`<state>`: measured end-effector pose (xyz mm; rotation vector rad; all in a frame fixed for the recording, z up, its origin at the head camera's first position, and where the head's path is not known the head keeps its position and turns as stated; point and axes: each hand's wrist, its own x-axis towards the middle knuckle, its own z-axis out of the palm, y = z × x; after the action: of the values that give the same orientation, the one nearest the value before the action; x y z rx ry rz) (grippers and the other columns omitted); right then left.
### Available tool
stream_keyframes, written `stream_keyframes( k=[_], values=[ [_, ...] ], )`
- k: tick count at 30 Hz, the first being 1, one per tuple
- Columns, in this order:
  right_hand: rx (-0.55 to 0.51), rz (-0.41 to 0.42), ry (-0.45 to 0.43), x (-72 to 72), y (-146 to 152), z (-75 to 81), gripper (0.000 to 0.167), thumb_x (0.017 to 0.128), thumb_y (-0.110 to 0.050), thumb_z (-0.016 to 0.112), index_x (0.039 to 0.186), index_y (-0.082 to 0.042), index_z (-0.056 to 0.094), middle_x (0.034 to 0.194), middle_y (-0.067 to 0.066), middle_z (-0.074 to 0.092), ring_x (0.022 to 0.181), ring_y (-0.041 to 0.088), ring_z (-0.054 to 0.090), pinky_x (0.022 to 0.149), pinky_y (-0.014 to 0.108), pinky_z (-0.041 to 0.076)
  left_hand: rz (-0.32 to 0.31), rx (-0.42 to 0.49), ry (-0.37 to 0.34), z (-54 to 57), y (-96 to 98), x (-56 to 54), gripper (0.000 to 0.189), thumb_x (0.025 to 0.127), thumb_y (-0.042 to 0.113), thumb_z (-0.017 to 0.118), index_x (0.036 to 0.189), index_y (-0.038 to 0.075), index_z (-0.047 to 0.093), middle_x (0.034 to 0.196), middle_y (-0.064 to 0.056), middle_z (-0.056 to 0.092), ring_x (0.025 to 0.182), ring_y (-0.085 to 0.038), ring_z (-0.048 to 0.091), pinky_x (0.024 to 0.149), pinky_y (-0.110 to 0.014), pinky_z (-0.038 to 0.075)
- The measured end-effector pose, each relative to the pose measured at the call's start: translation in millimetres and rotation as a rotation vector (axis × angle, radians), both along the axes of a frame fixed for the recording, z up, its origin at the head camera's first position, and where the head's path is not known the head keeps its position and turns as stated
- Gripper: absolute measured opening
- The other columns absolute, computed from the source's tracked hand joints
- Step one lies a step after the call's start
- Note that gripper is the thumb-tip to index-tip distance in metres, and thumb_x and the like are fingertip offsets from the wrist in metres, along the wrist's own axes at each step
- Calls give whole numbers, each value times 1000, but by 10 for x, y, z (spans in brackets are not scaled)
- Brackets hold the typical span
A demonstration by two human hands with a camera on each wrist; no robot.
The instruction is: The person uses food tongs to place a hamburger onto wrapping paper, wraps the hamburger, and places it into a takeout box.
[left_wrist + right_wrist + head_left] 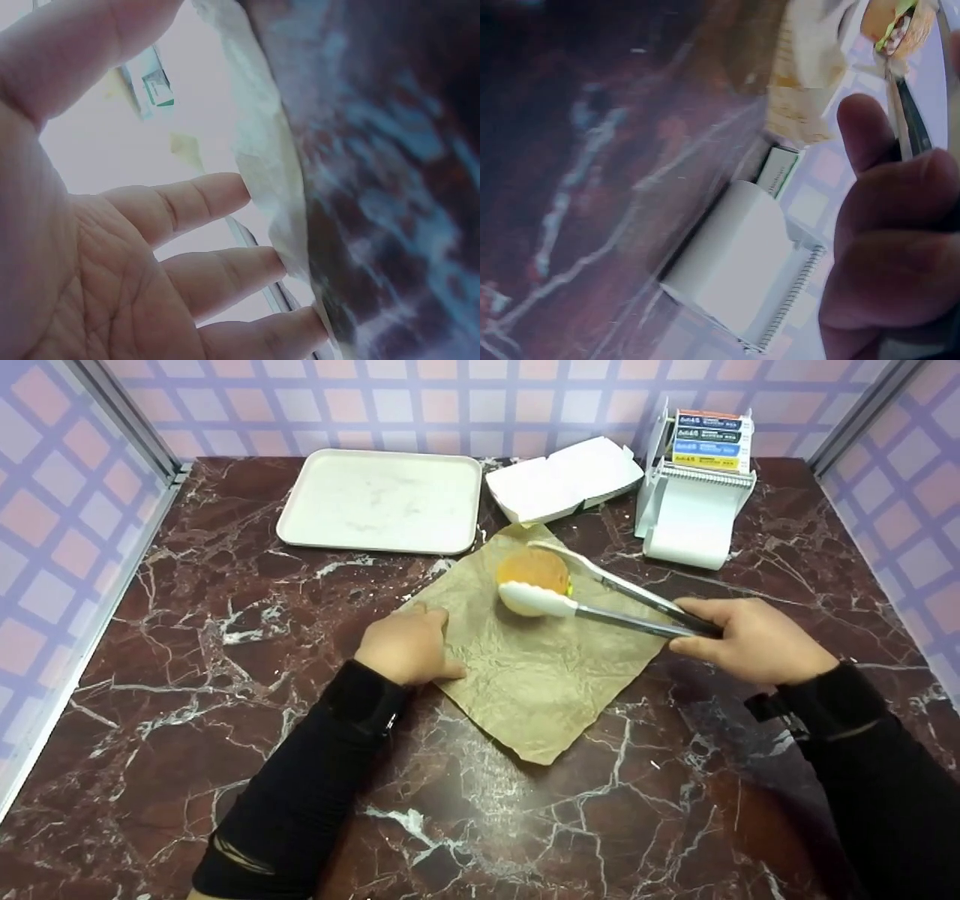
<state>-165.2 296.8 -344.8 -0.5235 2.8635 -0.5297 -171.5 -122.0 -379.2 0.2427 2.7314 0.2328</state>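
My right hand (pixel 761 637) grips the tongs (pixel 637 624) near their dark handle end. Their white tips lie on either side of a hamburger (pixel 534 567) on the brown wrapping paper (pixel 540 682). Some green and filling show at the burger's edge in the right wrist view. Whether the tips squeeze the burger, I cannot tell. At the paper's left corner, my left hand (pixel 409 645) touches the edge; in the left wrist view its fingers (pixel 217 277) are fairly straight and the thumb is spread apart from them.
A pale tray (pixel 375 502) lies at the back left. Beside it is a white open carton (pixel 566 480), close to the paper's far corner. A dispenser (pixel 694 510) with white paper and small coloured boxes stands at the back right, on the dark red marbled table (pixel 262 675).
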Motion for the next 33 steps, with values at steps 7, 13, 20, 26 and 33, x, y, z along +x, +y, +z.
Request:
stream_keyframes(
  k=[7,13,20,26,33],
  values=[
    [8,106,28,25,47,-35,64,99,-44,72,153,-14,56,108,4,76,83,15,62,85,40,53,4,1,0,-15,-7,-3,99,84,65,77,158,9,43,168,-20,37,144,-44,50,109,-63,51],
    [25,107,5,52,103,-13,63,100,-43,72,153,-13,56,126,5,75,92,17,66,91,41,54,2,8,4,-12,8,3,96,83,63,77,156,9,45,165,-19,41,140,-44,54,105,-62,54],
    [25,145,-5,45,118,-43,64,98,-44,73,151,-11,58,134,10,72,108,24,68,99,54,55,-3,4,14,-14,-4,-1,93,84,62,77,154,9,47,168,-22,36,142,-47,51,107,-63,52],
    [26,136,-24,37,93,-32,66,97,-44,75,152,-11,58,136,10,71,106,23,66,100,54,54,2,-3,15,-25,-5,-2,95,84,64,77,155,9,45,170,-22,32,143,-47,50,108,-64,52],
    [6,70,-49,52,89,28,71,93,-46,79,155,-19,54,114,3,73,77,15,65,81,35,55,12,-3,5,-22,6,-8,95,83,65,77,155,10,46,170,-21,33,140,-48,52,104,-64,53]
  ],
)
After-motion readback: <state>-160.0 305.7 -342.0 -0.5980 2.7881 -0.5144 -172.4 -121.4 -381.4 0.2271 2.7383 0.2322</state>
